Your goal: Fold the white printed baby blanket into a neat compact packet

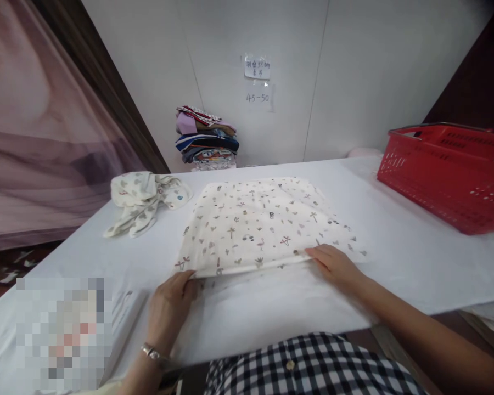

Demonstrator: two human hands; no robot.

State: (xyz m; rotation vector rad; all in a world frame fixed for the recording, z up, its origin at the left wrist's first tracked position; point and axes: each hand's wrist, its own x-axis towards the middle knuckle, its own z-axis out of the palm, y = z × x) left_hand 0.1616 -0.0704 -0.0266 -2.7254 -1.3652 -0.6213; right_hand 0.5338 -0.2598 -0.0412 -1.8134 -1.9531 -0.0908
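A cream cloth (pixel 255 225) printed with small palms and flamingos lies spread on the white table in front of me. Its near edge is lifted slightly and runs between my two hands. My left hand (pixel 170 304) pinches the near left corner, thumb and fingers closed on the fabric. Farther right along the same edge, my right hand (pixel 331 263) grips the cloth with fingers together. Part of each hand's fingertips is hidden by the fabric fold.
A crumpled printed cloth (pixel 142 197) sits at the back left. Beyond the table's far edge rises a stack of folded textiles (pixel 208 140). A red plastic basket (pixel 448 175) stands at right. A package (pixel 123 323), partly blurred out, lies front left.
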